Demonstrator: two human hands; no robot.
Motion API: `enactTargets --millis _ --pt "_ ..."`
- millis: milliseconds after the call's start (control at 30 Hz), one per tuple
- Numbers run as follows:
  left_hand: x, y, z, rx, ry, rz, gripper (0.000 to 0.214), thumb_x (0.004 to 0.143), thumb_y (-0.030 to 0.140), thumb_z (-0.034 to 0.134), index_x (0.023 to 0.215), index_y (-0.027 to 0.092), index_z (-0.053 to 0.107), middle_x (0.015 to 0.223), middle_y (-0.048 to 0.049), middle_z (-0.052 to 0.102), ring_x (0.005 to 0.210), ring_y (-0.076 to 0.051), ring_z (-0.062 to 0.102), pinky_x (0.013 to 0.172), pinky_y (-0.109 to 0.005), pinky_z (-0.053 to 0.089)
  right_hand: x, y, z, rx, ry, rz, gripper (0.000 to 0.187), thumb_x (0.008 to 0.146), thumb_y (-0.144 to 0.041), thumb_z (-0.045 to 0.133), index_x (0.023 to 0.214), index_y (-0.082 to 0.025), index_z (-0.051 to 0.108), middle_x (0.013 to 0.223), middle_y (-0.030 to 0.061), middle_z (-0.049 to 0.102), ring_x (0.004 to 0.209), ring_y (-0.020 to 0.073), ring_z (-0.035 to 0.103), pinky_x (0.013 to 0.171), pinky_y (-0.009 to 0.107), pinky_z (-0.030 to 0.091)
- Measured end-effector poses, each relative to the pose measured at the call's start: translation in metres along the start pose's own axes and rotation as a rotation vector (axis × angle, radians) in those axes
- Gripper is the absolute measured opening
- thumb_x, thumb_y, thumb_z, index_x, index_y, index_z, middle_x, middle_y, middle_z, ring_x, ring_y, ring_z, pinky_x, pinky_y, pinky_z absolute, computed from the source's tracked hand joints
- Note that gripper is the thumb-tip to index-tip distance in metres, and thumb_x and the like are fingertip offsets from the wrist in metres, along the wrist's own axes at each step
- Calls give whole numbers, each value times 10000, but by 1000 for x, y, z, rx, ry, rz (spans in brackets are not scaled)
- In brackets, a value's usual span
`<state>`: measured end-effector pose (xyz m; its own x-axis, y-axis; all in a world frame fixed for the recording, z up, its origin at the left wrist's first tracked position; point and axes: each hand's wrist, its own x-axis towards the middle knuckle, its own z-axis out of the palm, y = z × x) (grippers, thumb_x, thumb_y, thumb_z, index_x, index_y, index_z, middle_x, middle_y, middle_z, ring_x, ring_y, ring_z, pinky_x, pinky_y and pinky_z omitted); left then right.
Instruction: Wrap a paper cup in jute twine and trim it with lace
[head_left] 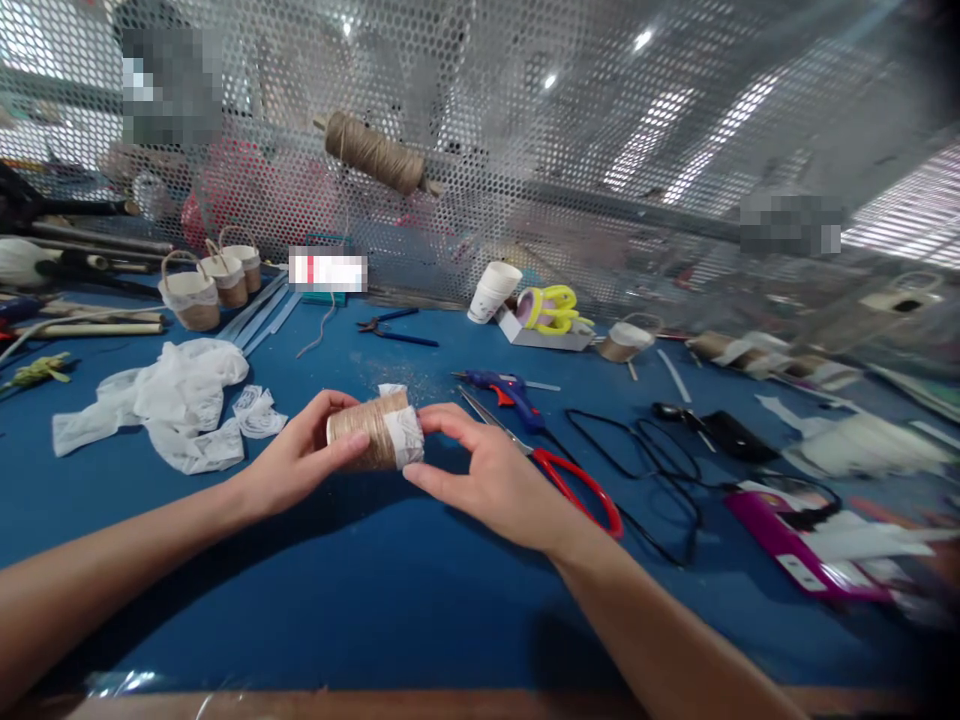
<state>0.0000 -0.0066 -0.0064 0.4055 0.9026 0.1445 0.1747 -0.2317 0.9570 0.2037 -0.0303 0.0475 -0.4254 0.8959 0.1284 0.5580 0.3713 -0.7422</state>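
A small cup wrapped in jute twine point(373, 432), with a white lace band round its right end, lies on its side just above the blue table point(360, 590). My left hand point(296, 460) grips its left end, thumb on top. My right hand point(491, 470) pinches the lace end between thumb and fingers. Both hands are closed on the cup.
Red-handled scissors point(577, 485) and a blue glue gun point(510, 392) lie right of my hands, with black cable point(637, 450) beyond. White lace fabric point(176, 400) lies left. Finished little baskets point(191, 295), a twine spool point(375, 152) on the mesh screen, paper cups point(493, 290). A person sits behind the mesh.
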Motion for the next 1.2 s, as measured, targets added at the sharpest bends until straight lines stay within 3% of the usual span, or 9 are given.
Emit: enactTargets --millis 100,233,333,467,667,867,1000,1100,1200 --pt "-3 -1 0 136 32 74 350 823 424 487 1041 163 406 908 -65 559 778 -170 568 675 -325 502 -1 -1 11 50 56 14 97 798 -196 538 853 -165 610 928 54 620 875 170 570 835 321 435" --pt "-6 0 -2 554 184 529 478 732 366 651 1106 186 413 1108 -131 495 1036 -261 500 844 -433 448 -3 7 19 84 128 27 73 805 -212 527 785 -180 590 879 45 611 827 168 563 790 322 449" --pt "-7 6 -1 776 167 762 270 780 246 620 1018 201 501 1009 -96 529 921 -216 522 763 -380 451 -7 10 23 89 127 18 74 807 -211 522 773 -189 583 895 48 598 832 166 566 790 325 455" --pt "-7 12 1 822 171 845 121 817 193 571 936 195 550 813 -35 543 746 -154 514 645 -310 415 -11 8 28 94 140 -29 66 794 -186 537 737 -203 565 889 44 582 841 160 576 771 309 475" --pt "-6 10 2 759 165 846 29 835 200 553 857 187 567 750 -20 534 692 -141 486 612 -307 375 -12 7 29 79 148 -81 66 789 -193 557 725 -206 563 880 49 590 855 167 581 771 317 484" --pt "-9 10 -2 533 55 723 75 828 234 573 871 175 556 783 -31 552 732 -143 516 656 -293 427 -13 9 27 94 124 -83 48 786 -186 557 743 -201 574 900 59 588 877 172 582 770 315 488" --pt "-3 8 -9 352 210 422 251 815 347 564 982 165 518 886 -58 580 817 -168 539 727 -312 459 -14 12 28 99 126 -121 45 793 -184 548 789 -208 587 929 72 602 968 196 560 806 353 480" --pt "3 5 -11 272 180 121 313 866 395 443 1041 155 541 960 -82 616 867 -192 569 765 -349 466 -15 15 29 105 129 -189 56 789 -177 547 785 -219 582 845 58 627 1007 212 538 824 383 473" --pt "5 2 -10 180 107 130 332 900 375 363 970 148 595 961 -88 622 896 -188 579 802 -351 470 -14 16 30 106 136 -217 67 781 -166 555 769 -228 576 804 49 634 1011 217 534 825 392 478"
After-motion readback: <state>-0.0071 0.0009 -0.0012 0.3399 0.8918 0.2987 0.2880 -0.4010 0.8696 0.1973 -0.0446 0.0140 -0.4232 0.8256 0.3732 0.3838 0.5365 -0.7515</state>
